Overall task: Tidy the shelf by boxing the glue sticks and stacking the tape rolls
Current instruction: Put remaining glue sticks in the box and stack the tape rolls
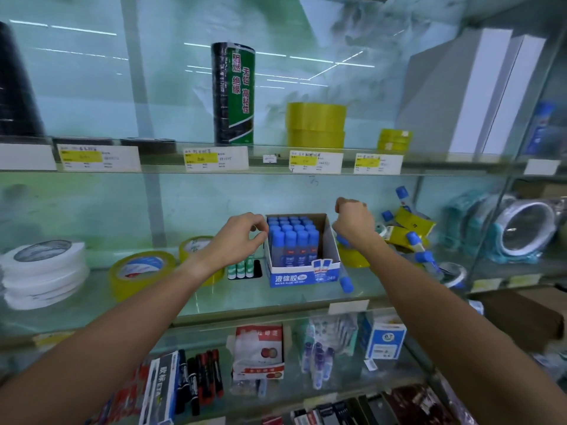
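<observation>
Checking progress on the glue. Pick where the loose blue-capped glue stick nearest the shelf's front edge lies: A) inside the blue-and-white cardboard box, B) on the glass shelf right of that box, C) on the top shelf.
B: the loose blue-capped glue stick lies on the glass shelf just right of the blue-and-white cardboard box.

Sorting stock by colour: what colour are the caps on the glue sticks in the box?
Blue caps, on the glue sticks in the cardboard box; head view.
</observation>
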A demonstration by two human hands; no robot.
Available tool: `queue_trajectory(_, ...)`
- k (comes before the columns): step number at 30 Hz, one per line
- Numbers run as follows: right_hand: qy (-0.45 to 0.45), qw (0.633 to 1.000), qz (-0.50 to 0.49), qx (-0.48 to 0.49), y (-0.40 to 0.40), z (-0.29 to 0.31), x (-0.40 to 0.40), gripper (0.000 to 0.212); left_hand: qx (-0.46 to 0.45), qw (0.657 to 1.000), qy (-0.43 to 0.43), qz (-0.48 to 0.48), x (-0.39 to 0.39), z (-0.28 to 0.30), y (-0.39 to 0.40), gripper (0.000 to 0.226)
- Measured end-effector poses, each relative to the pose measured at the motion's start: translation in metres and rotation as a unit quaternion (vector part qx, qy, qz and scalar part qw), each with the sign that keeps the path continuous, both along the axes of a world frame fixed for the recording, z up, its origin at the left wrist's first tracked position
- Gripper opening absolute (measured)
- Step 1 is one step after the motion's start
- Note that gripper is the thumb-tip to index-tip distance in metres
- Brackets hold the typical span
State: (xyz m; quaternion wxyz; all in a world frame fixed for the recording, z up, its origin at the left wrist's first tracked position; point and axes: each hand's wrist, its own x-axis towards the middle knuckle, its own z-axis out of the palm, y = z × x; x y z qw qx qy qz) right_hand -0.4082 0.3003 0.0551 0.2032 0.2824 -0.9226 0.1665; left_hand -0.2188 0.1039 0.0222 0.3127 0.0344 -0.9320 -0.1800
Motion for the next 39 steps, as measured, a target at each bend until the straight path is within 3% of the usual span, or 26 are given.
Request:
queue_trajectory(4, -0.027, 0.991, -0.055, 0.118, 0.013, -0.028, -0.025, 0.037, 0.000, 1.000, -0.004, 0.000, -0.002, 0.002, 0.011, 0.006)
queue_trajectory(9, 0.038, 0.987, -0.060, 0.147, 0.017, -0.045, -0.039, 0.028, 0.000, 1.000, -0.001, 0.004, 0.002, 0.004, 0.018, 0.006)
queue_trajectory(12, 0.039, 0.993, -0.063, 0.096, 0.020, -0.039, -0.038, 0.026, 0.000, 1.000, -0.001, 0.006, 0.005, 0.003, 0.019, 0.006)
queue_trajectory(15, 0.018, 0.999, -0.027, -0.042, 0.021, -0.027, -0.032, 0.029, 0.011, 1.000, 0.001, 0.008, 0.006, 0.004, 0.021, 0.006)
queue_trajectory(19, 0.066, 0.970, 0.065, -0.224, 0.025, -0.009, -0.009, 0.023, 0.040, 0.999, 0.030, -0.003, 0.005, 0.013, 0.031, 0.009)
queue_trajectory(22, 0.086, 0.945, 0.125, -0.288, 0.022, 0.001, 0.012, 0.021, 0.060, 0.997, 0.038, -0.013, 0.000, 0.021, 0.042, 0.011)
queue_trajectory(31, -0.031, 0.931, 0.245, -0.269, -0.009, 0.019, 0.066, 0.017, 0.116, 0.991, 0.060, -0.021, -0.008, 0.035, 0.062, 0.026)
queue_trajectory(39, -0.099, 0.925, 0.295, -0.219, -0.035, 0.029, 0.098, 0.025, 0.170, 0.983, 0.068, 0.020, 0.006, 0.031, 0.044, 0.017)
